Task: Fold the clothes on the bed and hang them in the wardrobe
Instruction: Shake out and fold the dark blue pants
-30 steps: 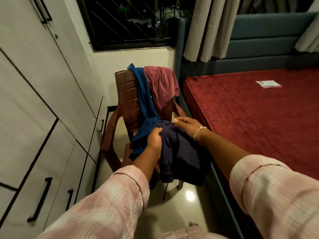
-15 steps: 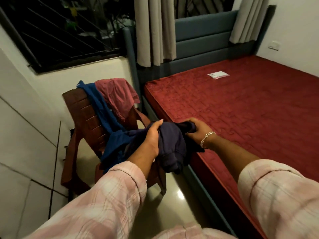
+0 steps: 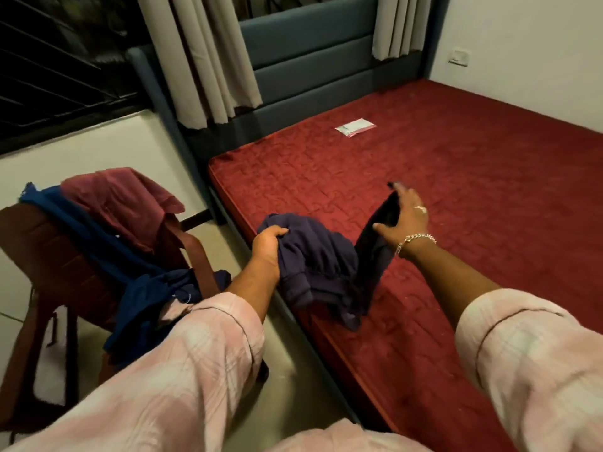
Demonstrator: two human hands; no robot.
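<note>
A dark navy garment hangs bunched over the near left edge of the red bed. My left hand grips its bunched left part. My right hand holds a stretched strip of the same garment up over the mattress, thumb under it and fingers spread along it. A blue garment and a maroon garment lie draped over the brown plastic chair at the left.
A small white packet lies on the mattress near the grey-blue headboard. Beige curtains hang behind the bed. A barred window is at the upper left. Bare floor runs between chair and bed.
Both hands lifted the navy garment off the chair and carried it right, over the bed edge. My right hand has pulled one part away and up. The wardrobe has left the view.
</note>
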